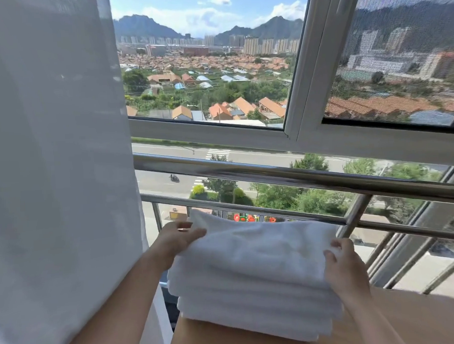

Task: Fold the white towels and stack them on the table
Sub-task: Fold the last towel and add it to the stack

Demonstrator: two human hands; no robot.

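Observation:
A stack of several folded white towels [251,280] rests on the light wooden table [409,317] by the window. The top towel [260,245] lies folded across the pile, its far left corner raised a little. My left hand [178,237] grips the top towel's left edge, fingers curled over the fabric. My right hand [344,268] presses against the right side of the stack, thumb on the top towel's right edge and fingers down the pile's side. Both forearms reach in from the bottom of the view.
A sheer white curtain [56,166] hangs at the left, close to my left arm. Behind the stack runs a steel guard rail [286,174] in front of a large window [211,68]. The table extends to the right.

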